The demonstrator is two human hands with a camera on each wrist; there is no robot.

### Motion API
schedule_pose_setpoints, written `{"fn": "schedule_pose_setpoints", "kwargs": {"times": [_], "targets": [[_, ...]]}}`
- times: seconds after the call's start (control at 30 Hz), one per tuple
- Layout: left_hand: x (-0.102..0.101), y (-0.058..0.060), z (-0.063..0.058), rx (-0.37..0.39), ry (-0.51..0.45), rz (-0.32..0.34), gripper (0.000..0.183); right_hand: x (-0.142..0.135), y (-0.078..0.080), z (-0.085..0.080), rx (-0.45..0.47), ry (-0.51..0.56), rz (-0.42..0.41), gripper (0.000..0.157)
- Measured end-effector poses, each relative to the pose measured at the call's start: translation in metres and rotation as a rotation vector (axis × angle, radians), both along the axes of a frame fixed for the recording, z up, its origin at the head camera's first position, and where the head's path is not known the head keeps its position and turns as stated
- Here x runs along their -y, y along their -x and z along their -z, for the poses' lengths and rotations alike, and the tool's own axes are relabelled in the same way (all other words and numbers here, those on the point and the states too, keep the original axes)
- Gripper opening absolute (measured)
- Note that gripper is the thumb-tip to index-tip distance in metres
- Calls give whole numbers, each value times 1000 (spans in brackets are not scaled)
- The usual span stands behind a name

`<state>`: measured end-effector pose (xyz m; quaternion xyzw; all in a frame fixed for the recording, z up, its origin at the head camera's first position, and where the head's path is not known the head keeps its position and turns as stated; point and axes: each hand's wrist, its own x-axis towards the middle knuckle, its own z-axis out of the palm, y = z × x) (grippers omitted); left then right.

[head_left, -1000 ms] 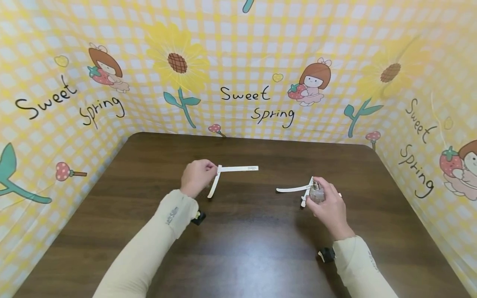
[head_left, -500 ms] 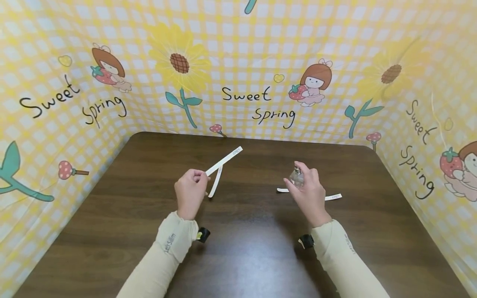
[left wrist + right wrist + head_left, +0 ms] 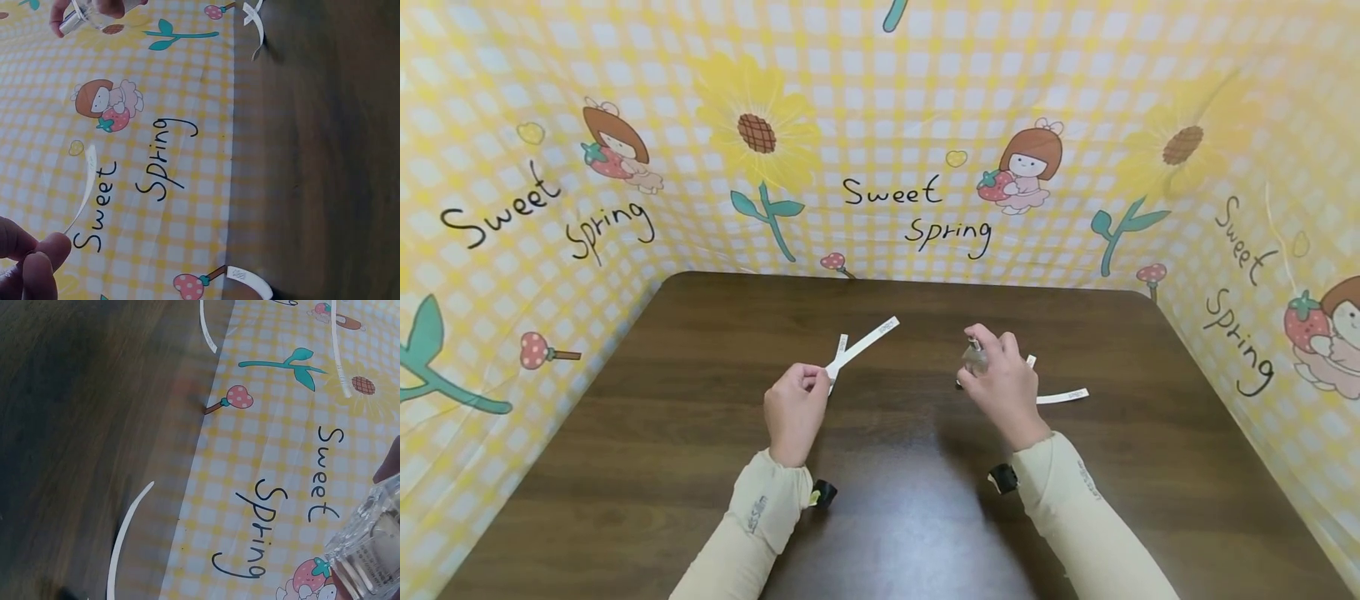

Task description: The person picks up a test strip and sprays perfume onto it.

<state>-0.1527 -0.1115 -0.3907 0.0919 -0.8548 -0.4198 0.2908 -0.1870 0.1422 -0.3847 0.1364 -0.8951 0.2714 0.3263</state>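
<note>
My left hand [image 3: 795, 412] pinches one end of a white paper test strip [image 3: 870, 337], which slants up to the right above the table. In the left wrist view this strip [image 3: 89, 184] bends a little, held between thumb and fingers. To the right, my right hand [image 3: 1006, 390] grips a clear glass perfume bottle [image 3: 974, 359] with the index finger at its top. The bottle [image 3: 372, 556] shows faceted glass and a printed label in the right wrist view. It is raised and apart from the strip. The palm hides most of it from the head view.
Another white strip [image 3: 842, 342] lies on the brown table [image 3: 887, 517] behind the held one. Crossed strips [image 3: 253, 19] lie at the right, one strip end [image 3: 1067, 397] showing beside my right hand. A yellow checked cloth [image 3: 880, 108] hangs around the table's far side and sides.
My left hand has lifted a test strip off the table and drawn it back toward me. My right hand has carried the perfume bottle leftward, away from the crossed strips.
</note>
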Motion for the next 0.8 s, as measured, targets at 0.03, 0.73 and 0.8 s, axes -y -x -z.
{"fn": "schedule_pose_setpoints", "kwargs": {"times": [0.03, 0.73, 0.8], "targets": [[0, -1, 2, 5, -8, 5, 12, 0, 0, 1, -6, -6, -4, 54], [-9, -2, 7, 6, 37, 58, 10, 9, -5, 6, -32, -10, -60, 54], [-11, -1, 6, 14, 40, 55, 10, 11, -6, 9, -46, -40, -73, 55]]}}
